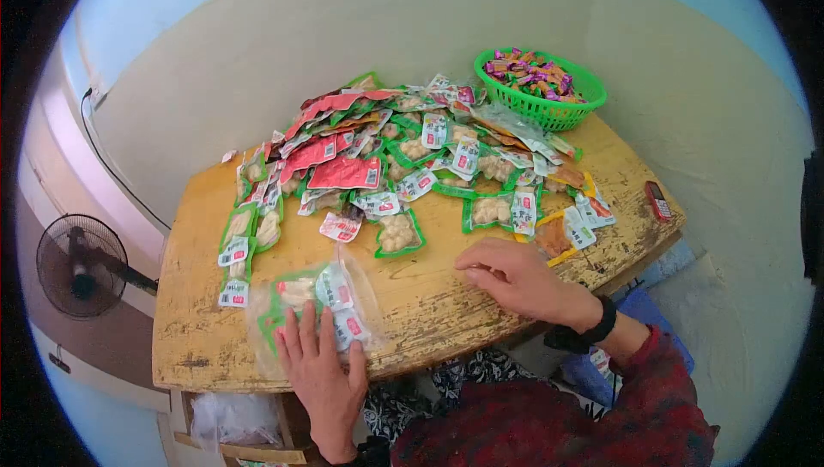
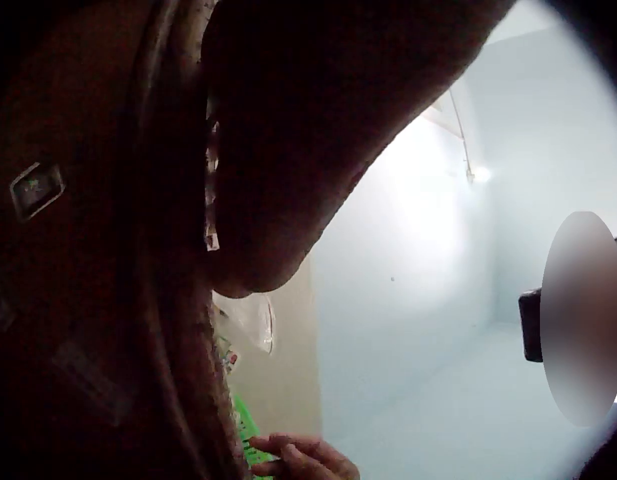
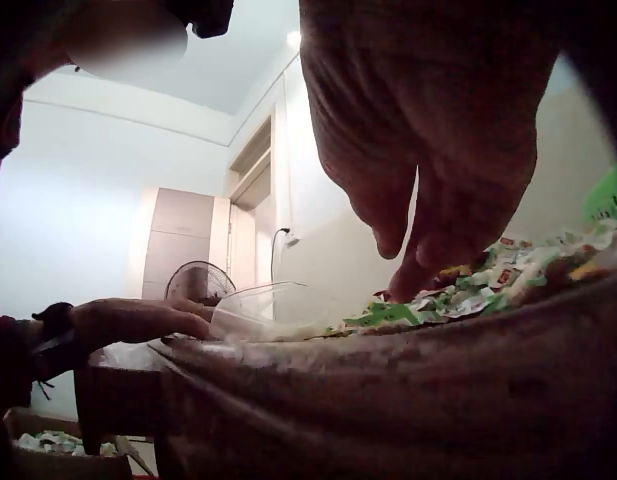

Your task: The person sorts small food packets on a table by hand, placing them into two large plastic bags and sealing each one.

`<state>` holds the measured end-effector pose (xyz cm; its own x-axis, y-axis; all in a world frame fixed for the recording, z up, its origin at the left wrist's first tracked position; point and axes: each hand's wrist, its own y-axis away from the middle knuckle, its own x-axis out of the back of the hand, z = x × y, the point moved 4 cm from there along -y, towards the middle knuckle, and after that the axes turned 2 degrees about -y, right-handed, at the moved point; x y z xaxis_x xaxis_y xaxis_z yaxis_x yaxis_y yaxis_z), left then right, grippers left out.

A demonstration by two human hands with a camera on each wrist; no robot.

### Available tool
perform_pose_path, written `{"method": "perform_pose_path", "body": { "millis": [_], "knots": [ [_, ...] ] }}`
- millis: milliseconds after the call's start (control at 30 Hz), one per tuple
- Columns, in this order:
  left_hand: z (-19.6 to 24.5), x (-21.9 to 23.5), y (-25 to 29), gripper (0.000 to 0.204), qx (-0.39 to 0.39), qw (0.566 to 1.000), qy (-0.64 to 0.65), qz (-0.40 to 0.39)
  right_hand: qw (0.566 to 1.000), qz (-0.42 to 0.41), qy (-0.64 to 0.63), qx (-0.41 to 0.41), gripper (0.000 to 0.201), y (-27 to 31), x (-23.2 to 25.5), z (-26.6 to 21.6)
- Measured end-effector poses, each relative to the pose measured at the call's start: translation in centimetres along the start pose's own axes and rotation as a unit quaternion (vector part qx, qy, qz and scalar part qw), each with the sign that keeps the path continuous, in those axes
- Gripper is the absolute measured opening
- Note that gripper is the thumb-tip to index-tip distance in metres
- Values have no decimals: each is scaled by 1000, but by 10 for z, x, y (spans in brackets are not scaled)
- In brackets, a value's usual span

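In the head view my left hand (image 1: 324, 381) rests with spread fingers on the lower edge of a clear plastic bag (image 1: 369, 282), which lies flat near the table's front left. Green-edged packets (image 1: 296, 291) show inside the bag. My right hand (image 1: 528, 282) is over the front right of the table, fingers loosely bent and holding nothing that shows, beside an orange packet (image 1: 556, 237). In the right wrist view the left hand (image 3: 138, 322) lies at the bag (image 3: 273, 310), and the right hand (image 3: 418, 130) hangs large in front.
A heap of red, green and white packets (image 1: 343, 172) covers the table's back. Behind it on the right stands a green basket (image 1: 549, 111) of wrapped sweets. A small red phone (image 1: 658, 201) lies at the right edge. Several packets (image 1: 239, 235) stand apart on the left; a fan (image 1: 81, 265) is beyond.
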<state>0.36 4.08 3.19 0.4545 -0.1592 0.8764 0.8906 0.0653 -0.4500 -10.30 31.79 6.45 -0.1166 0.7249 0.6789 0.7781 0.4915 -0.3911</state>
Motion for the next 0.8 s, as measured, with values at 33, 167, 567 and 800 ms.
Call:
{"method": "perform_pose_path", "body": {
  "millis": [33,167,567,800],
  "knots": [
    [-1,1,-2,55,-3,1000,3,-10,1000,12,-18,2,16,4,2,5],
    [-9,4,-12,59,-11,998,18,-57,997,47,-54,-1,16,28,-7,16],
    [-10,-10,-10,60,-43,999,-6,-24,984,138,5,112,19,54,-12,14],
    [-18,-6,-3,54,-109,986,2,128,981,163,20,102,25,58,-11,10]
  ]
}}
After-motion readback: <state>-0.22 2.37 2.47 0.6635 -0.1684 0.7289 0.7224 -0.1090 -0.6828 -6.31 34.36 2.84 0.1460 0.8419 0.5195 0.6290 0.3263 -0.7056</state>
